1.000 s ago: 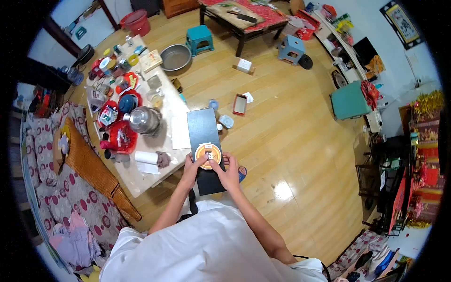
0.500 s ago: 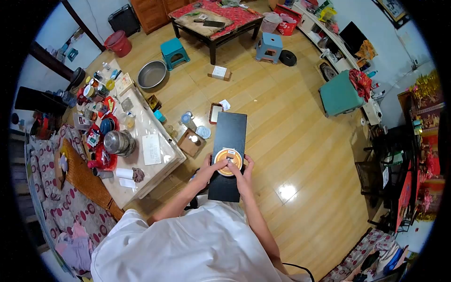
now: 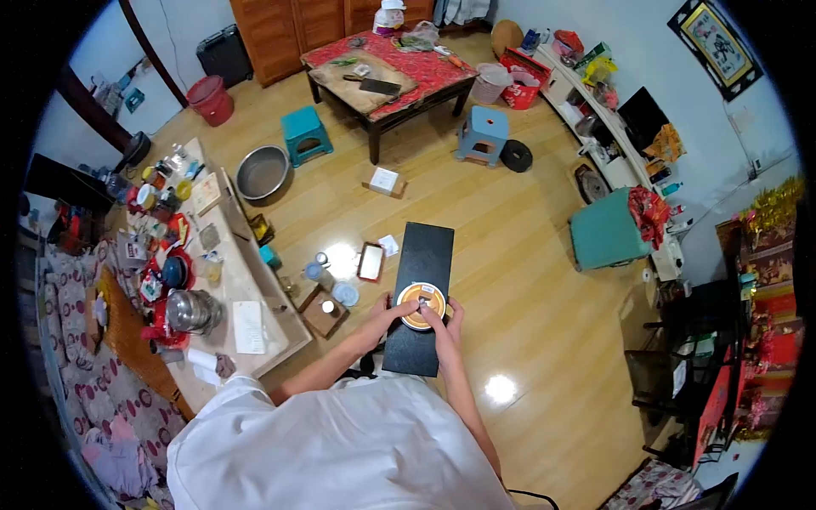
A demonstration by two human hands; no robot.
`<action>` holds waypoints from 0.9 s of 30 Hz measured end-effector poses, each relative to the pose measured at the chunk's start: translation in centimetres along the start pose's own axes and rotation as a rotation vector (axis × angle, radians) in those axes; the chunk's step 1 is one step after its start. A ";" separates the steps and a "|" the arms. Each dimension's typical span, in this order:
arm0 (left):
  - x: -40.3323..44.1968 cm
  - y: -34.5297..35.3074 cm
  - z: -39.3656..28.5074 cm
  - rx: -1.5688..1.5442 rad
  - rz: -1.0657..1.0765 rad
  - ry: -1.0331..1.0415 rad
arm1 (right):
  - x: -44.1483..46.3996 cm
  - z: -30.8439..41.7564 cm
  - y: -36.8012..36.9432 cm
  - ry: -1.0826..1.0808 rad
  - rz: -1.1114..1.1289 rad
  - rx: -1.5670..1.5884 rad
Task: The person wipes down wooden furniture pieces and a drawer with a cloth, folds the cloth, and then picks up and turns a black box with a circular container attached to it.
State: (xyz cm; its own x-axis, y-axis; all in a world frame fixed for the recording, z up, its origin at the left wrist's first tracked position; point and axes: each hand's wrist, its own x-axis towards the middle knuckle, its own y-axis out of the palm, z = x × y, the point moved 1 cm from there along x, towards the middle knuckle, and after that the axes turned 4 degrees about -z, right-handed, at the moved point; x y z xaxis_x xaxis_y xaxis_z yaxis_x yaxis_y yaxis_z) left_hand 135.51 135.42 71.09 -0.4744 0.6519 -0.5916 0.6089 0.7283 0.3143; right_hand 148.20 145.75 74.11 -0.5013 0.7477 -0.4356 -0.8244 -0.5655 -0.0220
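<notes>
A round container (image 3: 415,321) with an orange top and pale rim is between my hands, over a long black board or bench top (image 3: 427,251). My left hand (image 3: 382,321) grips its left side, the thumb lying across the top. From the right, my right hand (image 3: 448,330) clasps it, and both thumb tips meet near the middle of the lid. Something small and dark shows under the thumbs, too small to make out. The fingers beneath the container are partly hidden. Whether the container rests on the black surface I cannot tell.
A cluttered pale table (image 3: 285,327) stands to the left. On the floor ahead are a cardboard box (image 3: 316,323), a shallow tray (image 3: 371,262), a metal basin (image 3: 263,174) and two stools (image 3: 304,136). A green suitcase (image 3: 605,231) stands to the right.
The camera view has tilted up slightly, showing more of the far table. My hands still hold the round container, with the thumbs shifted only a little on its top.
</notes>
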 end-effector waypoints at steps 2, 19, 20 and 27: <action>2.9 1.2 -2.2 -0.012 0.010 0.143 | 4.3 1.7 0.2 -0.004 0.034 -0.017; 21.2 -2.2 -17.4 -0.283 -0.629 0.244 | 33.0 12.0 14.0 0.016 0.592 -0.185; 21.1 -1.8 -19.2 -0.329 -0.670 0.219 | 33.6 14.1 14.9 0.079 0.629 -0.235; 22.3 -3.1 -27.6 -0.533 -0.953 0.412 | 38.6 21.8 23.5 0.148 1.052 -0.138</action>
State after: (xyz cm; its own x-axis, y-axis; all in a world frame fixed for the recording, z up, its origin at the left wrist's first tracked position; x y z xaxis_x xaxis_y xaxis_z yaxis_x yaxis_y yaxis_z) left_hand 105.49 153.52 77.38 -0.8258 -0.2593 -0.5008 -0.4031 0.8925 0.2025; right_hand 103.72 168.87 76.38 -0.8984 -0.1823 -0.3997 0.0445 -0.9429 0.3300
